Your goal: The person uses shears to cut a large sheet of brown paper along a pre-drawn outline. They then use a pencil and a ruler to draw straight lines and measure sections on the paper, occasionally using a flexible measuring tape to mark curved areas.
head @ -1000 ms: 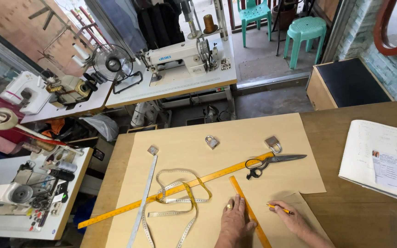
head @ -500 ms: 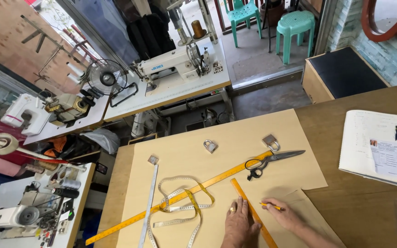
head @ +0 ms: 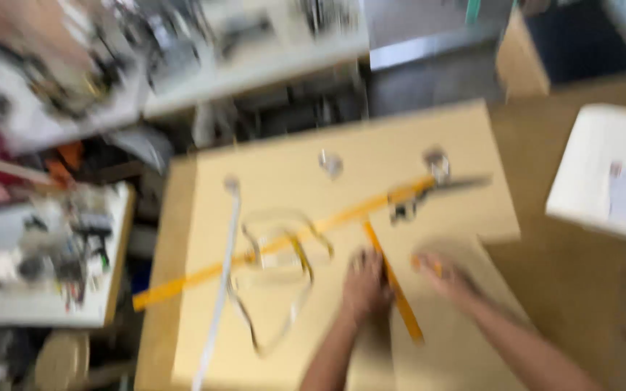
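The left hand is pressing flat, fingers spread, beside a short orange ruler lying stiff and light on brown pattern paper near the worktop's near edge, best pinned mid-length, while the right hand is pinching a pencil, though blur obscures the grip.

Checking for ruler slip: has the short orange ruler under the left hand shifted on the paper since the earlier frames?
No. The short orange ruler still runs from the long yellow ruler toward the person, with the left hand on it; only the camera moved.
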